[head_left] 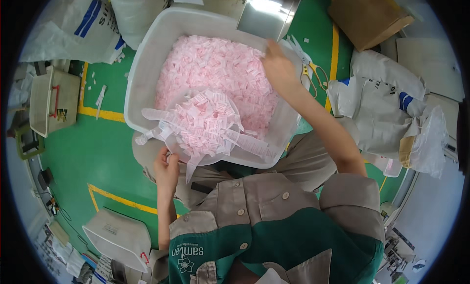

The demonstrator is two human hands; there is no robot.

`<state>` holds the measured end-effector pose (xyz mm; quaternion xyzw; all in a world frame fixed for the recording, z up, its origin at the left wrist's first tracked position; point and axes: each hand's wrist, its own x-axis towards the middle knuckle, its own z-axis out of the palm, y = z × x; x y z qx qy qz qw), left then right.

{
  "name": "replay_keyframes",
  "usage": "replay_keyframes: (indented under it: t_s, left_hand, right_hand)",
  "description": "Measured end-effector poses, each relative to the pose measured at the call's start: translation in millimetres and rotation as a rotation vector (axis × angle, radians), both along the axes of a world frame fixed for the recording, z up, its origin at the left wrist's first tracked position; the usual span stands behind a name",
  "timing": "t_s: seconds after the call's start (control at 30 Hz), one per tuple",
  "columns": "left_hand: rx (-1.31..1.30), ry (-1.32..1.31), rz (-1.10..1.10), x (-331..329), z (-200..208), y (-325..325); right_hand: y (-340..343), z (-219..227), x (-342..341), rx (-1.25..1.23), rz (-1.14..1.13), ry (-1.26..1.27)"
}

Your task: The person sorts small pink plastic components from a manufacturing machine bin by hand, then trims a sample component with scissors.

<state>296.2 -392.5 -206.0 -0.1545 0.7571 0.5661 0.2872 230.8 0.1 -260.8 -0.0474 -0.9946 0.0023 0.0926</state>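
A large white plastic tub [139, 83] stands in front of me, filled with a deep layer of small pale pink sachets [210, 59]. At its near side, a round whitish bowl [210, 160] is heaped with similar sachets [205, 120], and longer joined strips [252, 144] hang over its rim. My left hand [166, 171] is closed on the bowl's near left rim, thumb and fingers pinching it. Over the tub's far right side, my right hand [279, 66] has its fingers curled beside the lower corner of a shiny metal container [267, 12]; what they hold, if anything, is hidden.
Yellow-handled scissors [313, 71] lie beyond my right wrist. White sacks [382, 113] and a brown carton [367, 17] stand at right, more sacks [93, 24] at far left. Pale bins [56, 100] stand on the green floor [112, 159], which has yellow lines and a few scraps.
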Motion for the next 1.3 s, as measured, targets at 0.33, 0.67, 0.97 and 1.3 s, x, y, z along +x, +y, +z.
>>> replay_keyframes:
  t_s: [0.33, 0.67, 0.97, 1.3]
  left_hand:
    - [0.019, 0.021, 0.136, 6, 18, -14]
    - [-0.008, 0.0, 0.111, 9, 21, -10]
    - [0.005, -0.033, 0.077, 10, 19, -6]
    - [0.03, -0.017, 0.075, 8, 19, -3]
  right_hand:
    - [67, 127, 136, 0.069, -0.496, 0.139]
    - [-7, -27, 31, -0.289, 0.033, -0.16]
    - [0, -17, 24, -0.478, -0.063, -0.084]
    - [-40, -1, 11, -0.788, -0.011, -0.287]
